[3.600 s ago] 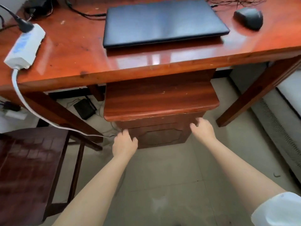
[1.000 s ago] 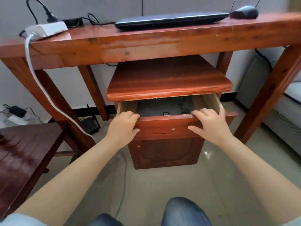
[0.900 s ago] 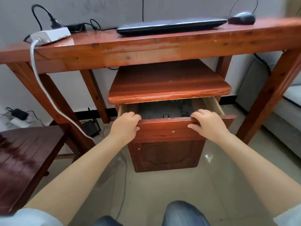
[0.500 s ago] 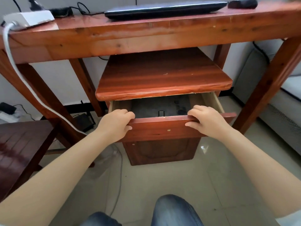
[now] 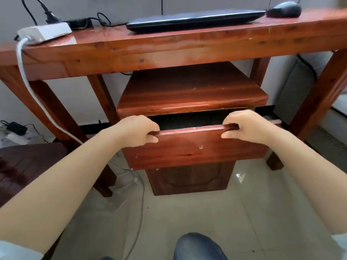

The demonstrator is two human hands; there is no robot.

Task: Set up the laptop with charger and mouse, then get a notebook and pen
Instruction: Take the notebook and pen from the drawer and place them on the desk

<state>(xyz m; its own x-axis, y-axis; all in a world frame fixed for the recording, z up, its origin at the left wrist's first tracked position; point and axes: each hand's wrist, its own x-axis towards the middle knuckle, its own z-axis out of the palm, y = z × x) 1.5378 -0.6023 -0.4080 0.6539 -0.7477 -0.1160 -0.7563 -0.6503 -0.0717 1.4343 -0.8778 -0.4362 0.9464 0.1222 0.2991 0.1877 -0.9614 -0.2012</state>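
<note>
A closed dark laptop lies on the red wooden desk, with a black mouse to its right. A black charger brick and cable sit left of the laptop, next to a white power strip. Under the desk stands a small wooden cabinet. Its top drawer is pulled out. My left hand grips the left end of the drawer front's top edge. My right hand grips the right end. The drawer's inside is dark and I cannot make out what it holds.
A dark wooden chair stands at the left. The power strip's white cord hangs down past the desk leg. Another black adapter and cables lie on the floor at the left. A grey radiator cover is at the right. My knee shows below.
Both hands have gone from reaching toward the cabinet to gripping the drawer front, and the drawer has come further out. My view now sits lower, hiding the drawer's inside.
</note>
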